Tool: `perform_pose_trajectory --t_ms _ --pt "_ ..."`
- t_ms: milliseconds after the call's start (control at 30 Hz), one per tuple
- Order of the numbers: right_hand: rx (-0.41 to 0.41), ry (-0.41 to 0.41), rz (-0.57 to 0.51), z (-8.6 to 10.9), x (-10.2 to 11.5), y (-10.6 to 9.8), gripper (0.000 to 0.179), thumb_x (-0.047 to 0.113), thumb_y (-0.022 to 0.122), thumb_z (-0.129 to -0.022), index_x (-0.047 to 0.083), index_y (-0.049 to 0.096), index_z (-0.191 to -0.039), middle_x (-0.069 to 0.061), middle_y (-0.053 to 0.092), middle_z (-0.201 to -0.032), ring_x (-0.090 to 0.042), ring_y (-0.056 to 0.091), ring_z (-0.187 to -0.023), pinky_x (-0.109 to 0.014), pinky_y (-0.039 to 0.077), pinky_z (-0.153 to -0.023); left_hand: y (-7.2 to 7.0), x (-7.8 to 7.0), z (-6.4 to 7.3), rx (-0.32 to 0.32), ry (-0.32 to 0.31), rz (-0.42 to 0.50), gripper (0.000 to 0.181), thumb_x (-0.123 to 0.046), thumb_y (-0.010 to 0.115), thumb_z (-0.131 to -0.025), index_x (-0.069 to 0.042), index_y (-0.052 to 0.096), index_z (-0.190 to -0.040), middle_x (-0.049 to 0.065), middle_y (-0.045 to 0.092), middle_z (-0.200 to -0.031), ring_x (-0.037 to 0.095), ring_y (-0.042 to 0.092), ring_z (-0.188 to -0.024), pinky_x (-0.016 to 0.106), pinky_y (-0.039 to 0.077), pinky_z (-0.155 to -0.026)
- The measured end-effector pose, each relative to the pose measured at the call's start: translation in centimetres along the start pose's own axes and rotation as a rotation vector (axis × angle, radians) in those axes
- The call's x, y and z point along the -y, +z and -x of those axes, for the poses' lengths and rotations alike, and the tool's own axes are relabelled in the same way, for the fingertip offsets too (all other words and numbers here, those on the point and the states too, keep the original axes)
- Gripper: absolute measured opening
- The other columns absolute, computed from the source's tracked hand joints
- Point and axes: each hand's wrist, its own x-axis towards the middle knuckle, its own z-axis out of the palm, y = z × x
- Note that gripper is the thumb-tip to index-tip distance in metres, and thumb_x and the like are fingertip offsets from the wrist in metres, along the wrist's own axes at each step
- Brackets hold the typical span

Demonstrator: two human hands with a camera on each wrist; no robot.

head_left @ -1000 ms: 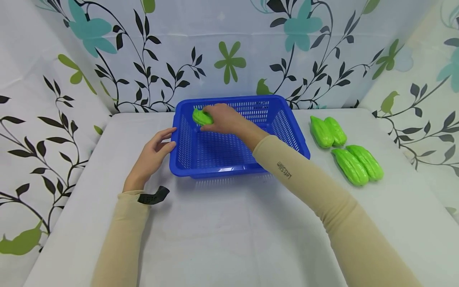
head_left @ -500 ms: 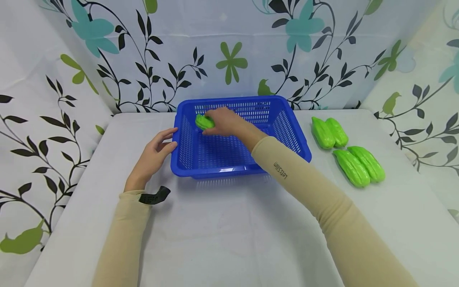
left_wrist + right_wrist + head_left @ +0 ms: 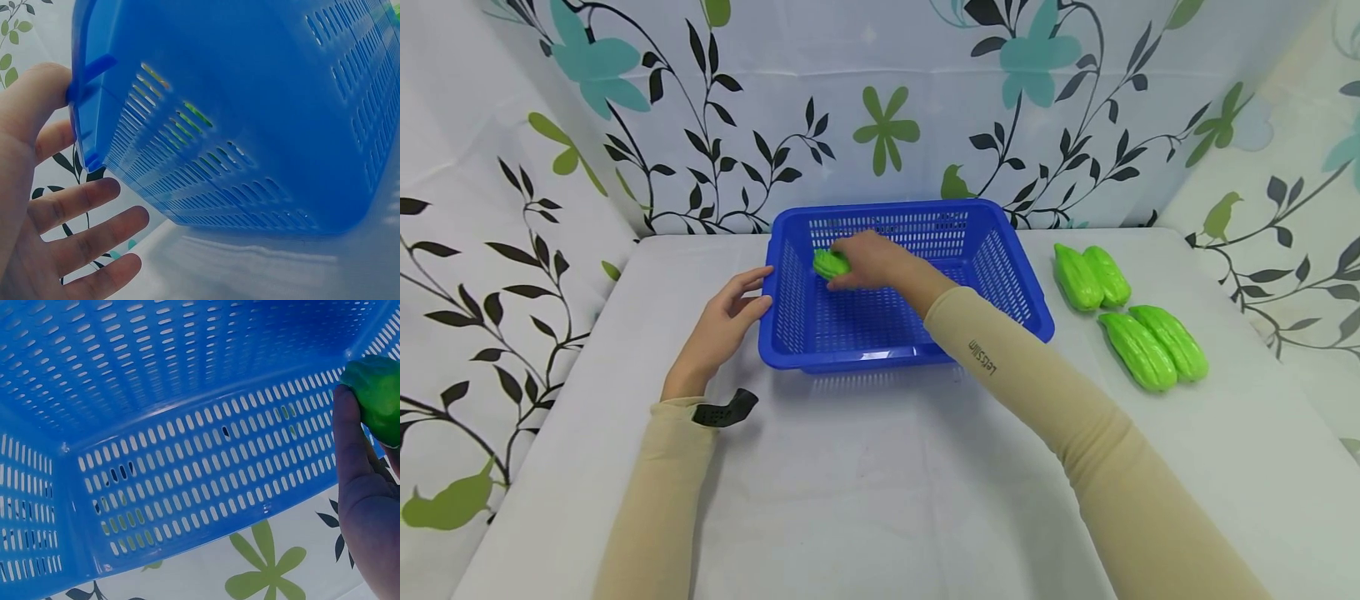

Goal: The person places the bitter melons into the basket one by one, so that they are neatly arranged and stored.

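Observation:
A blue slotted plastic basket (image 3: 880,358) stands in the middle of the table in the head view. Down inside its left back part, my right hand (image 3: 876,260) grips a glossy green ridged bitter gourd (image 3: 831,264) with fingers and thumb. The gourd (image 3: 375,394) also shows at the right edge of the right wrist view, partly cut off. At the basket's left rim, my left hand (image 3: 718,329) touches with thumb and fingertips. In the left wrist view the lower fingers (image 3: 94,237) are spread and hold nothing.
Several more bitter gourds lie right of the basket, one pair (image 3: 1090,277) behind another pair (image 3: 1156,347). A white cloth (image 3: 880,492) covers the table. A flower-patterned curtain (image 3: 883,50) stands close behind the basket. A black strap (image 3: 724,408) is on my left wrist.
My right hand has lowered the bitter gourd deeper into the basket and slightly right. The left hand stays at the rim.

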Motion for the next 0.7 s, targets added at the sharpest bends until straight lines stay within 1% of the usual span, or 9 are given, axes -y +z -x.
perform_pose_trajectory --t_ms 100,333,533,700 --pt "0.011 0.001 0.004 -0.1 -0.1 0.1 0.062 0.041 0.065 -0.093 0.006 0.048 -0.141 -0.01 0.059 -0.117 -0.022 0.052 -0.101 -0.034 0.046 -0.088 0.0 0.0 0.0 0.001 0.001 -0.003 0.057 -0.042 0.054 -0.099 -0.027 0.037 -0.151 0.012 0.036 -0.152 0.037 0.043 -0.133 0.064 0.031 -0.108" --pt "0.008 -0.008 0.015 -0.4 -0.1 0.3 0.063 0.041 0.066 -0.092 0.005 0.048 -0.141 -0.01 0.06 -0.117 -0.022 0.053 -0.101 -0.033 0.046 -0.088 -0.1 -0.1 0.0 -0.001 0.002 0.002 0.056 -0.042 0.055 -0.099 -0.029 0.038 -0.15 0.01 0.037 -0.152 0.035 0.045 -0.132 0.062 0.032 -0.108" --pt "0.02 -0.006 0.031 -0.7 -0.1 0.7 0.063 0.042 0.066 -0.092 0.004 0.05 -0.138 -0.01 0.06 -0.116 -0.021 0.055 -0.1 -0.034 0.047 -0.088 -0.1 0.1 0.1 -0.003 0.002 0.0 0.056 -0.042 0.055 -0.099 -0.028 0.038 -0.151 0.011 0.037 -0.152 0.036 0.044 -0.133 0.062 0.032 -0.108" --pt "0.052 0.013 0.041 -0.7 -0.1 1.0 0.062 0.042 0.067 -0.092 0.003 0.05 -0.136 -0.01 0.06 -0.113 -0.021 0.055 -0.097 -0.034 0.048 -0.086 0.0 0.1 0.0 -0.004 -0.004 0.001 0.056 -0.043 0.055 -0.099 -0.029 0.038 -0.15 0.011 0.037 -0.152 0.036 0.043 -0.133 0.063 0.031 -0.108"
